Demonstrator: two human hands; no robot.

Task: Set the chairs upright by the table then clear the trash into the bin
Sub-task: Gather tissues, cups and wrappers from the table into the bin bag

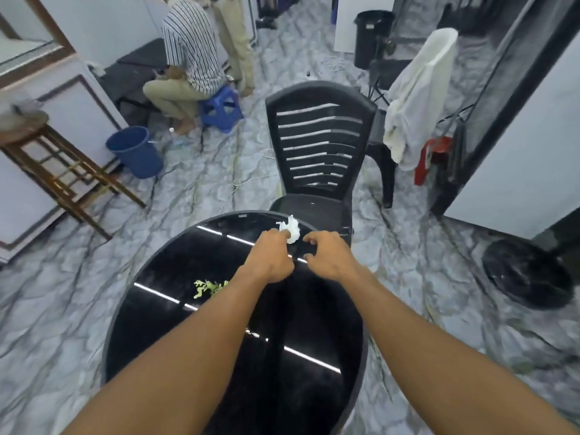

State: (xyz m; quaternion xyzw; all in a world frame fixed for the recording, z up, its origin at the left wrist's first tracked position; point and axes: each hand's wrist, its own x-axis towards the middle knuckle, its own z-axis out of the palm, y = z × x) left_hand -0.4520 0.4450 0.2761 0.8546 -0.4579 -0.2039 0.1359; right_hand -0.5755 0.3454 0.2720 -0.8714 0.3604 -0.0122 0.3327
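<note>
A round black glossy table [175, 328] fills the lower middle. A crumpled white tissue [290, 229] lies near its far edge. My left hand [270, 255] reaches across the table and its fingertips touch the tissue; I cannot tell if it grips it. My right hand [324, 254] hovers just right of the tissue with curled, parted fingers and holds nothing. A green leafy sprig [208, 287] lies on the table, left of my left forearm. A black slatted plastic chair [320, 152] stands upright at the table's far side.
A blue bucket [135, 152] stands on the marble floor at the left, a wooden stool [62, 171] beside it. A black bin [372, 37] stands far back. A person sits on a blue stool [221, 109]. A cloth-draped chair [417, 98] and black round base [527, 273] are at the right.
</note>
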